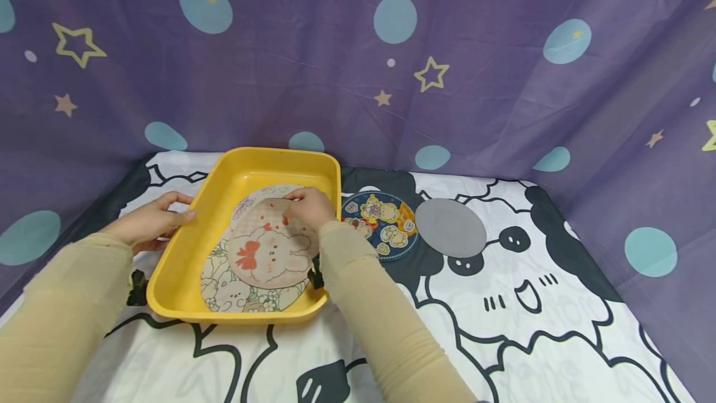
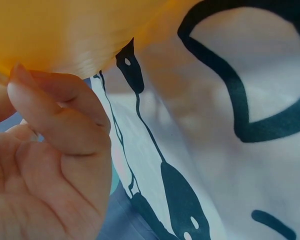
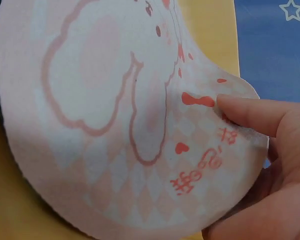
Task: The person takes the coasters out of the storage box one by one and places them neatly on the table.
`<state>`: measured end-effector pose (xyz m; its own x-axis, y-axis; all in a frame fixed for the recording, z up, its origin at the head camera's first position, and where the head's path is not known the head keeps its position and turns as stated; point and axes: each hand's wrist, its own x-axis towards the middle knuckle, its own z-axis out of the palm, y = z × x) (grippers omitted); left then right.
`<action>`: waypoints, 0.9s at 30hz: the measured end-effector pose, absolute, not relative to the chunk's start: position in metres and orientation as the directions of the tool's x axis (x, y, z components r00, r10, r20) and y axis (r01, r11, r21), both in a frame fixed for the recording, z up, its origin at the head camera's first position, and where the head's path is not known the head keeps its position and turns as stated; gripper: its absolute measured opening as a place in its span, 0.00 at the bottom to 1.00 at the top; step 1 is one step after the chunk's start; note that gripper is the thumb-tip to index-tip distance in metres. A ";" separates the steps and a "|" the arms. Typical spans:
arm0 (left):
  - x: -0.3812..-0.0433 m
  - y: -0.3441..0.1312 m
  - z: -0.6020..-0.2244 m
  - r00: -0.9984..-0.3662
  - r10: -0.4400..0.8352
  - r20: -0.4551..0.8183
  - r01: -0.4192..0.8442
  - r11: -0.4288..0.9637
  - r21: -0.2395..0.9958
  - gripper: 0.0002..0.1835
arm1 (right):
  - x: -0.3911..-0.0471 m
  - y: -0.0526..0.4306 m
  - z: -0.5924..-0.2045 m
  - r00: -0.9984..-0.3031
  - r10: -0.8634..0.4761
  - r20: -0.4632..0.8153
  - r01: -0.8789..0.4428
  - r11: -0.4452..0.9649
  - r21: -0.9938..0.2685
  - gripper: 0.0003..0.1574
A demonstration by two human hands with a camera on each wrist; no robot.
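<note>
A yellow plastic tray [image 1: 296,170] with raised walls sits on the left of the cloth. My left hand [image 1: 159,219] holds its left rim; in the left wrist view, fingertips meet the tray's yellow edge. Inside the tray, my right hand [image 1: 310,207] pinches the far edge of a round pink mat [image 1: 279,260] printed with a white bunny and a red bow. The right wrist view shows the mat [image 3: 105,170] bending beneath the thumb and fingers. Below it lies another round mat [image 1: 226,291] with line-drawn animals and flowers, partly covered.
To the right of the tray lies a dark blue round mat [image 1: 394,219] with cartoon bears, partly hidden by the tray and right arm. A plain grey disc [image 1: 450,227] lies beside it. A purple curtain [image 1: 481,98] hangs behind the white-and-black patterned cloth [image 1: 503,341].
</note>
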<state>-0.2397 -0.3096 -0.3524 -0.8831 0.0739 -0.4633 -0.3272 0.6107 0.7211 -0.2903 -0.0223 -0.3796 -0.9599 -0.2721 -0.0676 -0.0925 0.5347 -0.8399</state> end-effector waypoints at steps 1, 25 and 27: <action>-0.240 -0.309 -0.352 -0.883 0.073 -0.464 -0.329 0.611 0.720 0.34 | -0.290 -0.022 -0.379 -0.959 -0.276 -0.069 -0.095 0.539 -0.837 0.17; -0.240 -0.310 -0.353 -0.884 0.089 -0.459 -0.317 0.606 0.729 0.35 | -0.293 -0.020 -0.380 -0.920 -0.368 -0.135 -0.101 0.554 -0.827 0.21; -0.239 -0.310 -0.353 -0.884 0.090 -0.459 -0.317 0.606 0.730 0.35 | -0.294 -0.020 -0.380 -0.920 -0.362 -0.147 -0.086 0.555 -0.827 0.22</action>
